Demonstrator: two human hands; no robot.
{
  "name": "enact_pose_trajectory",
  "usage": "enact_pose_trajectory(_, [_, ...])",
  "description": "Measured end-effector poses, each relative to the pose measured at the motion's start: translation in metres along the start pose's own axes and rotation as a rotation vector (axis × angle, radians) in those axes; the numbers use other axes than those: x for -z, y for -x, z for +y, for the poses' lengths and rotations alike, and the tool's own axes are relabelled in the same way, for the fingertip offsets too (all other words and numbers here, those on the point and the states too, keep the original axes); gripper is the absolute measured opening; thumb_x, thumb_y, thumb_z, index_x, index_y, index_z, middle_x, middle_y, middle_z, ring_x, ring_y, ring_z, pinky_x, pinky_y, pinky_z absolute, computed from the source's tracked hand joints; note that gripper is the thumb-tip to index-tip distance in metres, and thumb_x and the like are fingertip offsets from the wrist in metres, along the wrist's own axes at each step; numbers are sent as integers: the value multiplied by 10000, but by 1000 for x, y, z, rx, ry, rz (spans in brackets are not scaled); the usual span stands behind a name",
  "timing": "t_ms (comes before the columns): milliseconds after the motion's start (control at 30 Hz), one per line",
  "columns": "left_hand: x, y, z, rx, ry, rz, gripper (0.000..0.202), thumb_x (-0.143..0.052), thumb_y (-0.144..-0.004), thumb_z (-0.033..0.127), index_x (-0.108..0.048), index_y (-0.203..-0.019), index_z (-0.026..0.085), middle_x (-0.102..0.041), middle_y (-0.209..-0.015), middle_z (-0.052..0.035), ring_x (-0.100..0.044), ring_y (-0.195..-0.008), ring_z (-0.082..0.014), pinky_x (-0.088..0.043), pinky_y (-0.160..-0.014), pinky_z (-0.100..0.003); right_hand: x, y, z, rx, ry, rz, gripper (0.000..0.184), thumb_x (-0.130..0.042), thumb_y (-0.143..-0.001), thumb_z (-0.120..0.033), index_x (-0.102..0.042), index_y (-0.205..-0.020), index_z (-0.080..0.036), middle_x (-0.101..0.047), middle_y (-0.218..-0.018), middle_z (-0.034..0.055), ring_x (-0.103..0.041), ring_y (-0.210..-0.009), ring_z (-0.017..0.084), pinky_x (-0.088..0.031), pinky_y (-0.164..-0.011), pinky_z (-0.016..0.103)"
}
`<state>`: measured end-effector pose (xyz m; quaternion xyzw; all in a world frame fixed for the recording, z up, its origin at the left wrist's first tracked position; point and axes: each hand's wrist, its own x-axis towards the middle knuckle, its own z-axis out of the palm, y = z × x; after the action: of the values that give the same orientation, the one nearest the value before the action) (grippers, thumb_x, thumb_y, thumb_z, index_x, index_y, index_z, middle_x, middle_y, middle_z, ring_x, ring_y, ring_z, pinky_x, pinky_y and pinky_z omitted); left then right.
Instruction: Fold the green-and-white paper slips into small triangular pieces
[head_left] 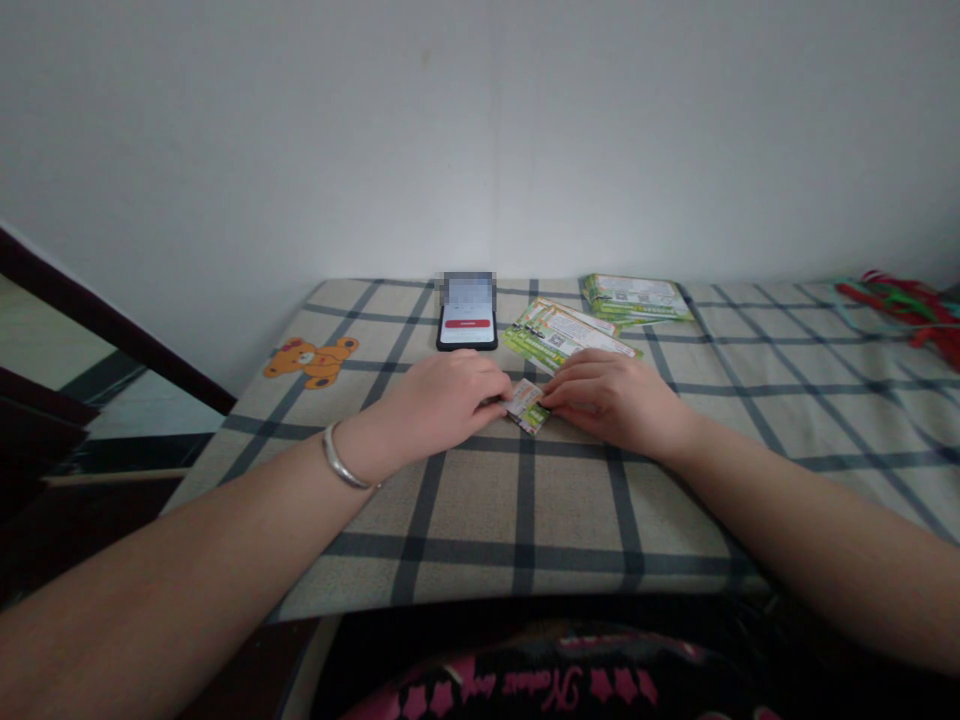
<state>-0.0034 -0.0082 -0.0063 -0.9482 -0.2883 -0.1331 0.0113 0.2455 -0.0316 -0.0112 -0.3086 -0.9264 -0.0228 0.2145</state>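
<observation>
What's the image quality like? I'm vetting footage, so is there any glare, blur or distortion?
Head view: soft, even light, no strong glare; wide-angle distortion bows the checked tablecloth; the phone screen is pixelated at top; print on the small card is too soft to read.

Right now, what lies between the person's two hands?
The head view shows a small green-and-white printed card between the left hand and the right hand, both touching it.

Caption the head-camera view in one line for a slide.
Left hand and right hand hold a small green-printed card on a checked tablecloth, near a smartphone and stacked leaflets.
</observation>
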Motion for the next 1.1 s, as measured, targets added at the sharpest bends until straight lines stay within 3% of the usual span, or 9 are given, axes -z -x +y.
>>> enact_pose_trajectory(133, [0, 0, 0, -23, -12, 12, 183, -600, -910, 321, -685, -1032, 214, -687, -970, -35, -616, -944, -196, -482, -840, -339, -2, 0, 1, 10, -11, 26, 168, -585, -903, -220, -750, -935, -218, -735, -903, 54, -612, -950, 209, -483, -815, 333])
enact_pose_trajectory(433, [2, 0, 5, -64, -114, 9, 215, -563, -938, 306, -708, -869, 162, -668, -854, -50, -611, -840, -180, -466, -743, -311, -4, -2, -2, -14, 7, -11, 151, -615, -881, -243, -747, -947, -213, -711, -906, 66, -582, -913, 212, -446, -792, 330])
enact_pose_trajectory(667, [1, -1, 11, -108, -251, 34, 262, -520, -953, 298, -691, -814, 156, -676, -791, -45, -621, -791, -195, -460, -702, -333, 0, -5, -10, -27, 99, -73, 186, -564, -905, -237, -737, -849, -197, -652, -743, 51, -543, -796, 193, -406, -717, 305])
enact_pose_trajectory(833, [-1, -1, 13, -140, -329, 51, 257, -524, -938, 262, -670, -753, 158, -665, -731, -33, -613, -735, -194, -444, -668, -338, -1, -6, -12, 0, 140, -66, 205, -538, -910, -224, -722, -827, -189, -668, -800, 57, -542, -831, 199, -406, -744, 311])
enact_pose_trajectory(1100, [2, 1, 18, -99, -330, 59, 216, -538, -927, 250, -676, -779, 176, -683, -728, -30, -629, -698, -198, -431, -634, -339, 0, -7, -14, -22, 191, -60, 215, -540, -897, -219, -681, -738, -189, -642, -718, 48, -534, -767, 189, -370, -694, 307])
